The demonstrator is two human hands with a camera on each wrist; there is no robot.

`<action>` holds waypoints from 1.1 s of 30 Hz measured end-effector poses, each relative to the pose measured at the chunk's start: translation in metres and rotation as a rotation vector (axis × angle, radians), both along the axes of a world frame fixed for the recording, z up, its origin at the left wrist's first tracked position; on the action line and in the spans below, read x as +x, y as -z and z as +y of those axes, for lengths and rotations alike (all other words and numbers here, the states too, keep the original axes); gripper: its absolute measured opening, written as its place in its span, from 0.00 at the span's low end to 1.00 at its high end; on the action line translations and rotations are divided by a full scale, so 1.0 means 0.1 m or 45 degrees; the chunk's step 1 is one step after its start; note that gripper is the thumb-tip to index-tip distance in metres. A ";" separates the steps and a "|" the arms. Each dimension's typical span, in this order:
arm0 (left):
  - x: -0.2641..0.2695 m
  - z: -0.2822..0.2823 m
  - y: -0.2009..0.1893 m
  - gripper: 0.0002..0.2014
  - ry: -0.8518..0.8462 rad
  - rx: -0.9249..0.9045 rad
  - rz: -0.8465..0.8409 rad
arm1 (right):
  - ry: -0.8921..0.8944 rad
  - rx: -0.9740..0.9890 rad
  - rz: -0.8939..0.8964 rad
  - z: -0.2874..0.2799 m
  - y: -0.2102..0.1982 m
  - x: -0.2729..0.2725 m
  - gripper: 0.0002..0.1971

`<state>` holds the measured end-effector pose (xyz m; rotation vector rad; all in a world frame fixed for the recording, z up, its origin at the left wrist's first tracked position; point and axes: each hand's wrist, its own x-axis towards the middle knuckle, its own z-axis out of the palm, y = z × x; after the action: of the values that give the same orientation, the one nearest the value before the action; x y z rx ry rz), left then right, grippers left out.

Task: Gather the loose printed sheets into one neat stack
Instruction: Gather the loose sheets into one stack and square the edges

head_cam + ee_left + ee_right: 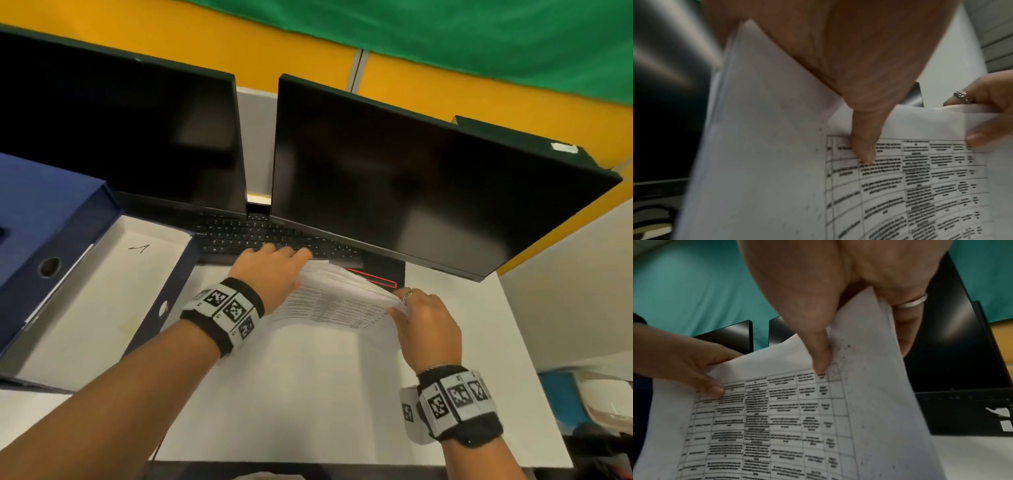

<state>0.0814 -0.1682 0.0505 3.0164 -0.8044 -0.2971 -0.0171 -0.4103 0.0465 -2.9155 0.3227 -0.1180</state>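
White desk [308,394] beneath my grip, left hand [270,274] and right hand [428,325] each pinching a side of the printed sheets [335,298], print too blurred to read

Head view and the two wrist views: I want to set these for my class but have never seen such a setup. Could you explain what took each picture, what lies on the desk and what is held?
No machine here: a person works with bare hands, wearing one camera on the head and one on each wrist. The wide picture is from the head, looking down at a white desk. The close pictures look along each hand at its fingers. On the desk stand two dark monitors, with a keyboard below them and an open blue box on the left. The left hand and right hand each grip one side of a bundle of printed sheets, thumbs pressed on a printed table. The sheets are tilted up, not flat.
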 end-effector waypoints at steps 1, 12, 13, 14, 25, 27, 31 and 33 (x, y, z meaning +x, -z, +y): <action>0.00 -0.06 -0.01 0.27 0.013 0.013 0.020 | 0.022 0.014 -0.020 0.01 -0.01 0.00 0.12; 0.02 -0.19 -0.16 0.09 -0.254 -0.930 0.205 | 0.324 0.598 -0.975 -0.11 -0.27 -0.03 0.46; 0.02 -0.12 -0.14 0.09 -0.328 -1.143 0.321 | 0.428 0.828 -0.947 -0.12 -0.23 0.00 0.53; 0.01 -0.07 -0.14 0.08 -0.379 -1.300 0.430 | 0.467 1.117 -0.858 -0.12 -0.20 0.04 0.56; -0.26 -0.08 0.27 0.25 -0.468 -1.541 0.344 | 0.029 1.589 -0.718 0.15 -0.17 -0.01 0.24; -0.33 -0.02 0.36 0.26 -0.538 -1.487 0.454 | 0.035 1.536 -0.602 0.16 -0.07 -0.05 0.22; -0.39 0.04 0.14 0.29 -0.544 -1.805 0.527 | 0.068 1.547 -0.531 0.16 -0.05 -0.07 0.22; -0.38 0.02 0.01 0.28 -0.511 -1.912 0.526 | 0.061 1.550 -0.525 0.18 -0.06 -0.08 0.23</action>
<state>0.0438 -0.1664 0.0490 1.5380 -0.1510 -0.1571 -0.0246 -0.3926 0.0522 -1.6317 0.2543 -0.3663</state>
